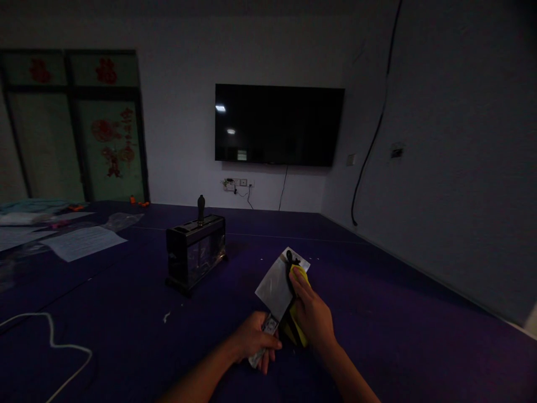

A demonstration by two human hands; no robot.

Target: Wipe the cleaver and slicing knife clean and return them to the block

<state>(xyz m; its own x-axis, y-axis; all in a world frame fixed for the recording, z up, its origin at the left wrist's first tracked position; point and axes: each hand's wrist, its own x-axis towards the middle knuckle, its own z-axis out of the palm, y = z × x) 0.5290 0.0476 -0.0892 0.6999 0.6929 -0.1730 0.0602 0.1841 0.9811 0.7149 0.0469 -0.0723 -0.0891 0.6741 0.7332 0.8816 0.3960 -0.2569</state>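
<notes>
My left hand (254, 338) is closed around the patterned handle of a cleaver (274, 286). Its broad, pale blade points up and away from me, tilted slightly right. My right hand (314, 314) presses a yellow cloth with black parts (298, 334) against the right side of the blade. Part of the cloth hangs below that hand. A dark knife block (187, 252) with clear sides stands on the purple table to the left of the hands, and one dark handle sticks up from its top.
On the purple table (138, 330), a white cable (52, 341) curves at the near left. Printed papers (86, 242) and crumpled clear plastic (121, 221) lie farther back. Small orange items (142, 204) rest at the far edge. A black cable (373, 145) hangs down the right wall.
</notes>
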